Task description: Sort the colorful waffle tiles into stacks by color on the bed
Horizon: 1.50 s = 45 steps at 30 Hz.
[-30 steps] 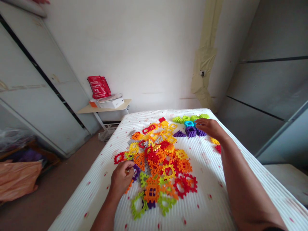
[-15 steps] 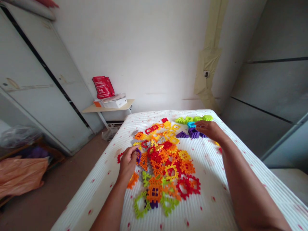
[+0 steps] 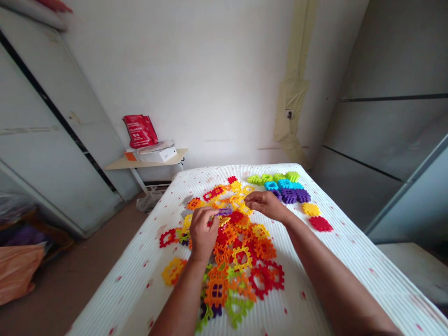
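Observation:
My left hand (image 3: 203, 229) pinches a purple plastic building piece (image 3: 224, 212) by its edge, above the left part of a loose pile of toothed building pieces. My right hand (image 3: 265, 204) hovers to the right of that piece, over the pile's far side. Its fingers are loosely bent and open, with nothing seen in them. Below the hands the pile shows a yellow square frame (image 3: 242, 258), an orange window piece (image 3: 216, 291) and a red ring-shaped piece (image 3: 261, 279). Some pieces are hidden under my left hand and forearm.
Sorted by colour at the far right are green pieces (image 3: 279, 177), blue pieces (image 3: 284, 184) and purple pieces (image 3: 289, 195). A yellow piece (image 3: 311, 209) and a red piece (image 3: 321, 224) lie nearer. Behind the bed stands a small table (image 3: 115, 163) with a red bag (image 3: 140, 131).
My right hand has left the sorted rows and come left towards my left hand. The purple piece in my left hand has moved right and up. The view has shifted slightly.

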Available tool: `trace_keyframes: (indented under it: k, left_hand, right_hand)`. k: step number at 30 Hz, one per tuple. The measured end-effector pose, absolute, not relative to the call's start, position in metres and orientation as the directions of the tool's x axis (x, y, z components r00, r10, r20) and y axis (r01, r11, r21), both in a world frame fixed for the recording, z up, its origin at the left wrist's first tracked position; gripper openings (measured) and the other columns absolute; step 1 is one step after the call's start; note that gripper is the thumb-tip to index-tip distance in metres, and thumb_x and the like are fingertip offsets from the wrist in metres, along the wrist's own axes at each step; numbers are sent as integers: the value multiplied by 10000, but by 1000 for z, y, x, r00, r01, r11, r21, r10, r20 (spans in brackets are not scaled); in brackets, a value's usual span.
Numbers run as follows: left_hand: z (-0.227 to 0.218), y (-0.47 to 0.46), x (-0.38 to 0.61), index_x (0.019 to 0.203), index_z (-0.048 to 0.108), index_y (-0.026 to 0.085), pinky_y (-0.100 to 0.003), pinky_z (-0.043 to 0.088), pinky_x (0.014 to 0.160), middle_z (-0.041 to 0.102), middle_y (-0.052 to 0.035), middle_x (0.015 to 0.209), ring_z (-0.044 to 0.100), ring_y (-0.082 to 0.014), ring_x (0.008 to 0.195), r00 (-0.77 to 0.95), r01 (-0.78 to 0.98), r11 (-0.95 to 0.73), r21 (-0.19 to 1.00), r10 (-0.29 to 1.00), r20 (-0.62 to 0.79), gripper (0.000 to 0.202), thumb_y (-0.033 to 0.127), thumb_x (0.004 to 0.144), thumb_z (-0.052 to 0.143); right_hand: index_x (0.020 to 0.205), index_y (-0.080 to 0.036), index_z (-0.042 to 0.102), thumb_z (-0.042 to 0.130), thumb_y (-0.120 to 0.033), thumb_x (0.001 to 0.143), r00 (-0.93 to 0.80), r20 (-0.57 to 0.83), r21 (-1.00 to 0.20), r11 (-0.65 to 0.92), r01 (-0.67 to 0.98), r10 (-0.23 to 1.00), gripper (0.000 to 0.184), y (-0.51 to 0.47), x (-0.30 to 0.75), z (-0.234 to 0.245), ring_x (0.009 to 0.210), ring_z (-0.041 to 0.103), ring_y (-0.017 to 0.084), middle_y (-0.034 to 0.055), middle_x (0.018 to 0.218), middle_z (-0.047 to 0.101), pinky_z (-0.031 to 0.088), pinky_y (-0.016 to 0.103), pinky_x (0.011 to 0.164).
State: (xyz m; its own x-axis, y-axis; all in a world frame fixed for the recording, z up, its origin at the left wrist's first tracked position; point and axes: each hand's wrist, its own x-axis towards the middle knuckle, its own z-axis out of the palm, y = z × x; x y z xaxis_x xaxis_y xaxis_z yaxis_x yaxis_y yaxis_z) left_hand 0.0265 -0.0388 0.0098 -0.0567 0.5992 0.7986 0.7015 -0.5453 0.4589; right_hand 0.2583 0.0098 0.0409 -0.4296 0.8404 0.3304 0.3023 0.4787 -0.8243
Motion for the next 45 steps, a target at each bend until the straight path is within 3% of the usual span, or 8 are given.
trace_keyframes:
  k: [7, 15, 20, 25, 28, 31, 36, 45]
  left_hand:
    - [10, -52, 30, 792, 627, 211, -327, 474, 818, 629, -54, 849, 580, -171, 853, 92, 765, -594, 251, 486, 869, 163, 91, 784, 516]
    - [4, -48, 28, 828, 638, 186, -327, 482, 805, 633, -59, 838, 584, -173, 838, 140, 747, -640, 180, 416, 899, 168, 71, 763, 534]
    - [-6, -43, 24, 967, 649, 184, -319, 485, 820, 663, -51, 862, 608, -168, 835, 15, 625, -627, 466, 606, 795, 218, 160, 784, 533]
    - [-14, -40, 19, 972, 667, 168, -289, 508, 744, 690, -57, 892, 635, -182, 801, -168, 326, -342, 881, 896, 411, 318, 385, 751, 597]
    - [-13, -39, 18, 846, 689, 160, -283, 502, 696, 690, -40, 781, 623, -175, 713, -163, 237, -244, 941, 944, 286, 315, 422, 674, 661]
    - [-12, -37, 18, 814, 690, 151, -265, 485, 634, 669, -22, 706, 592, -152, 642, -215, 158, -197, 968, 950, 228, 332, 425, 626, 689]
    - [-12, -34, 19, 839, 682, 137, -235, 450, 562, 626, 5, 612, 536, -117, 561, -370, 50, -139, 989, 917, 147, 381, 418, 584, 714]
    - [-11, -33, 24, 820, 664, 131, -226, 440, 544, 619, 11, 598, 527, -106, 544, -421, -34, -139, 990, 900, 112, 394, 397, 541, 744]
  right_hand:
    - [809, -168, 618, 740, -346, 630, -440, 230, -965, 263, 15, 868, 281, -3, 218, 28, 639, 564, 107, -12, 729, 625, 454, 247, 629]
    - [797, -178, 586, 777, -247, 500, -316, 86, -981, 25, -192, 945, 360, -11, 199, 29, 531, 501, 74, -61, 644, 550, 401, 209, 500]
    - [799, -176, 589, 703, -141, 485, -277, 74, -960, -6, -279, 958, 335, -8, 200, 29, 493, 488, 64, -72, 589, 558, 380, 197, 490]
    - [756, -166, 596, 672, -115, 478, -381, 92, -966, -10, -259, 920, 293, -5, 199, 20, 533, 514, 67, -61, 626, 583, 394, 204, 539]
    - [788, -168, 597, 688, -155, 518, -411, 112, -984, 42, -176, 905, 286, -4, 197, 16, 560, 522, 76, -55, 659, 577, 414, 220, 574]
    - [879, -174, 604, 670, -204, 630, -293, 209, -964, 247, 99, 933, 259, -9, 195, 16, 623, 542, 106, -20, 731, 601, 433, 249, 618]
    - [1101, -189, 569, 673, -323, 725, -328, 451, -574, 552, 605, 830, 411, -27, 192, 23, 917, 567, 192, 75, 1025, 620, 437, 312, 794]
    - [1111, -182, 541, 582, -409, 811, -437, 470, -160, 561, 812, 767, 378, -40, 182, 27, 937, 525, 227, 89, 1012, 613, 395, 335, 788]
